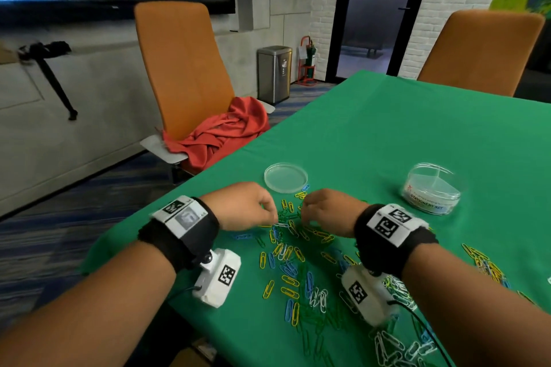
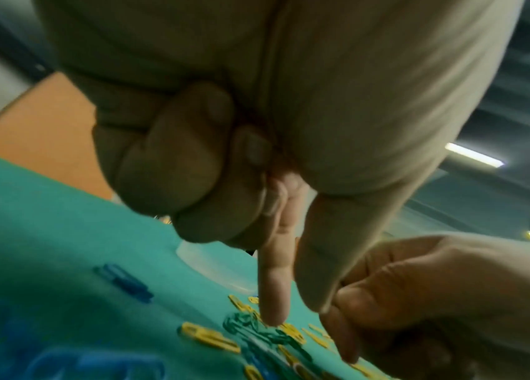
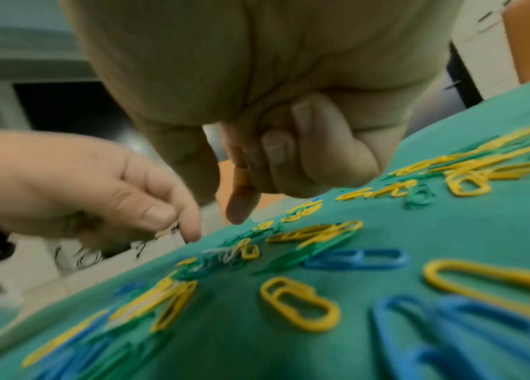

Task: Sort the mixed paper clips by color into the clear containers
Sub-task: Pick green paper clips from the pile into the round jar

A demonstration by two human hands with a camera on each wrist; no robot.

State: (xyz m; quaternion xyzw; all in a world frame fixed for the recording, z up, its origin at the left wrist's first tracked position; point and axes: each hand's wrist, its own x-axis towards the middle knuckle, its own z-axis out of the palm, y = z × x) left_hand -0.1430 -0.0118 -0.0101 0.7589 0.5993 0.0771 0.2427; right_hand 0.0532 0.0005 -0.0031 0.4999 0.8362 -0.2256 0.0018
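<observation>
**Two hands over a scatter of coloured paper clips**

The paper clips (image 1: 290, 280), thin looped wire coated yellow, blue, green and white, lie loose across the lower centre of the head view on a green tablecloth (image 1: 387, 134). The left hand (image 1: 249, 207) curls three fingers into the palm, its forefinger (image 2: 273, 295) pointing straight down, tip at a tangle of green clips. The right hand (image 1: 326, 213) is likewise curled, one finger lowered; whether either holds a clip cannot be told. Just above the hands lies a shallow round clear lid (image 1: 285, 177). At centre right stands a round clear plastic container (image 1: 432, 189), labelled "STATIONERY SET". Two orange chairs (image 1: 182, 68) flank the table; a red cloth (image 1: 220, 134) is heaped on the left seat. A steel bin (image 1: 274, 73) stands against the white brick wall.
</observation>
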